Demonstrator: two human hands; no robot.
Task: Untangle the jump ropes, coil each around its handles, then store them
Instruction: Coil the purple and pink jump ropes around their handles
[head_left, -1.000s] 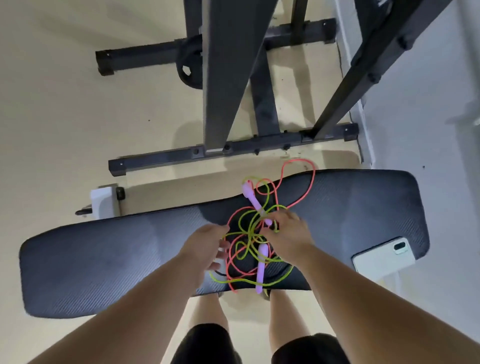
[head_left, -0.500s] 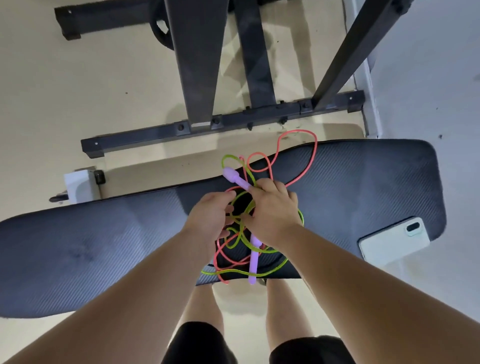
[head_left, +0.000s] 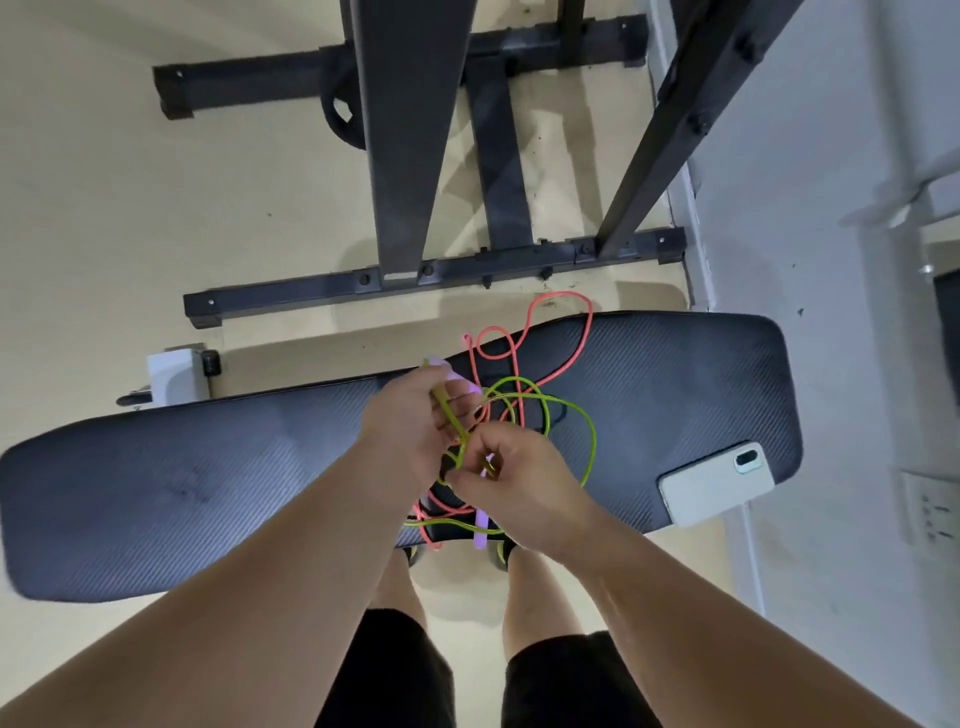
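A tangle of two jump ropes lies on a black padded bench (head_left: 675, 384). The green rope (head_left: 589, 441) loops out to the right of my hands. The pink rope (head_left: 524, 332) curls over the bench's far edge. My left hand (head_left: 410, 431) holds a lilac handle (head_left: 441, 364) with a taut stretch of green rope running down from it. My right hand (head_left: 514, 483) pinches that green rope just below, close to my left hand. A second lilac handle (head_left: 480, 527) pokes out under my right wrist at the bench's near edge.
A white phone (head_left: 717, 483) lies on the bench's right end. A black metal rack frame (head_left: 441, 270) stands on the tan floor beyond the bench. A small white box (head_left: 176, 374) sits on the floor at the left. A pale wall rises on the right.
My left hand has taken the upper lilac handle and lifted it. My right hand has slid down to pinch the green rope, pulling it taut. Green loops have spread to the right.
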